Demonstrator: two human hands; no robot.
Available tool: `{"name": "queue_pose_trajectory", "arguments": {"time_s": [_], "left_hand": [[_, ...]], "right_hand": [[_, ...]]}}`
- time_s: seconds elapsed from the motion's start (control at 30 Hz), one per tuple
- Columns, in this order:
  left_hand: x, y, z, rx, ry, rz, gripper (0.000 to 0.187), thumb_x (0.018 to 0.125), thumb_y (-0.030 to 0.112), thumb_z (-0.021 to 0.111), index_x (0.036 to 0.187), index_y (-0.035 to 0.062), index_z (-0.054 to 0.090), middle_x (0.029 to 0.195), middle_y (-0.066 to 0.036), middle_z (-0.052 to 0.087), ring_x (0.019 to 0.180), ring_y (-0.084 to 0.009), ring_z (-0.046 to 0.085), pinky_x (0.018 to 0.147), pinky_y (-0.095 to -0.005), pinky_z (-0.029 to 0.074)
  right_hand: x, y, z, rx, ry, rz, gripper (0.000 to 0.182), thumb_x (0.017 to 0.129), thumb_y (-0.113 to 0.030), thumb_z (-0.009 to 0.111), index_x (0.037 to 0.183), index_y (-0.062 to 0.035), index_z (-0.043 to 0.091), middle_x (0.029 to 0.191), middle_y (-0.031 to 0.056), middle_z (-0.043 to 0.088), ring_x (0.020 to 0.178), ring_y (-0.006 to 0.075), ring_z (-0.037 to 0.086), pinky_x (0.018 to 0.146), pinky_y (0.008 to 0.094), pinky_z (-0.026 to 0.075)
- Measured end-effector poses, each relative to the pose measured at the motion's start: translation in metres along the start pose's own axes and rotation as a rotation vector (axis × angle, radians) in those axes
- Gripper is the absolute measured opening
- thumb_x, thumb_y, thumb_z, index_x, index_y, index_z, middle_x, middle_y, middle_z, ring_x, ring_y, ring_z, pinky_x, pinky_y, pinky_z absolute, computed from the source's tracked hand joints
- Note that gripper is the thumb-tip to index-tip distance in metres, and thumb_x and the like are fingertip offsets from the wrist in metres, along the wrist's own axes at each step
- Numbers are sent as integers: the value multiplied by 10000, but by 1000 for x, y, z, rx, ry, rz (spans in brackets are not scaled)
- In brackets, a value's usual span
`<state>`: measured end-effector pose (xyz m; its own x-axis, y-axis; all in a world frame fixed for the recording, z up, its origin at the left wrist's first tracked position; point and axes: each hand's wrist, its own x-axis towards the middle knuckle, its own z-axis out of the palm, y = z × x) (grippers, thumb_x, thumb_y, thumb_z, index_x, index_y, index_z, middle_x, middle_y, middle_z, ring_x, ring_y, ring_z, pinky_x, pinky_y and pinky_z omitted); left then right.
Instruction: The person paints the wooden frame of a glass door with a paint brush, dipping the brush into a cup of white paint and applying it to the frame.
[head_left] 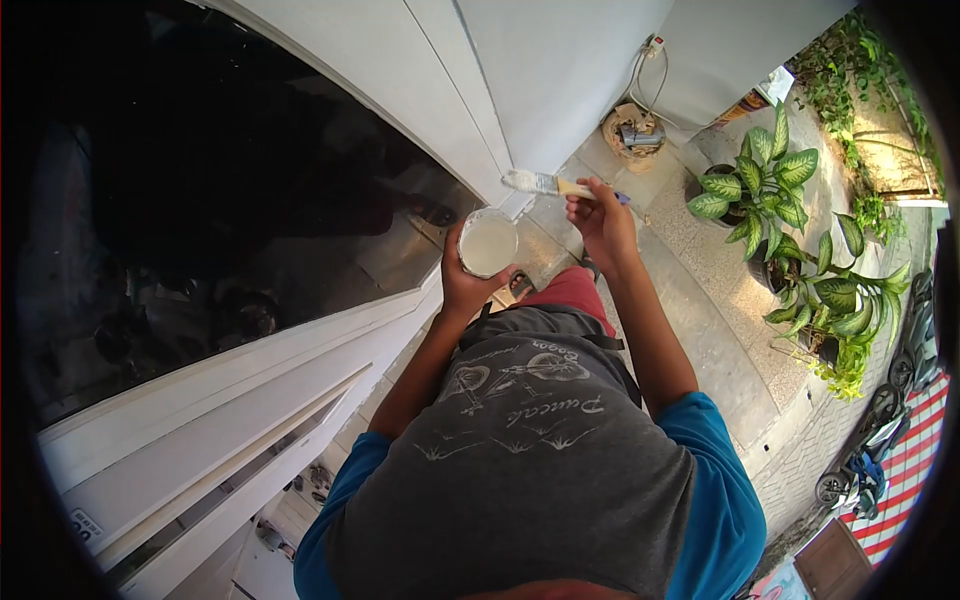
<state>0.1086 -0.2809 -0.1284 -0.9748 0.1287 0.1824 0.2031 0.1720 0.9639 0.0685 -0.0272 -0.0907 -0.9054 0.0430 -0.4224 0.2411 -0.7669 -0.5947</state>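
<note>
A round tub of whitish paint point(489, 244) is held in my left hand point(465, 283), whose fingers wrap round its side. My right hand point(603, 222) grips the handle of a paintbrush point(540, 182). The brush lies nearly level, its white-coated bristles pointing left, above and to the right of the tub and not touching it. Behind the bristle tip stands the lower end of a white frame point(470, 130), beside a pale wall point(560, 70). Whether the bristles touch the frame I cannot tell.
A large dark glass pane point(250, 190) fills the left. On the tiled floor sits a round container point(634, 135) with tools, below a hanging cable point(640, 75). Potted plants point(765, 180) stand at the right, with parked motorcycles point(865, 470) beyond.
</note>
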Motion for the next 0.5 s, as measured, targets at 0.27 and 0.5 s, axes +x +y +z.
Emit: {"name": "queue_pose_trajectory", "arguments": {"time_s": [0.27,0.5], "left_hand": [[-23,9,-24,58,83,-49,957,659,61,928,1455,30,398,1317,-137,598,1215,-241,615,1031,-390,504],[-33,14,-37,119,95,-94,951,667,59,926,1453,27,391,1319,-132,596,1209,-236,614,1028,-385,501]], "right_hand": [[73,90,5,-123,141,-184,275,1022,-205,622,1126,44,671,1000,190,754,883,246,755,765,321,600],[99,133,13,-31,207,-305,286,1016,-210,650,1130,53,661,988,171,749,866,242,758,751,319,605]]}}
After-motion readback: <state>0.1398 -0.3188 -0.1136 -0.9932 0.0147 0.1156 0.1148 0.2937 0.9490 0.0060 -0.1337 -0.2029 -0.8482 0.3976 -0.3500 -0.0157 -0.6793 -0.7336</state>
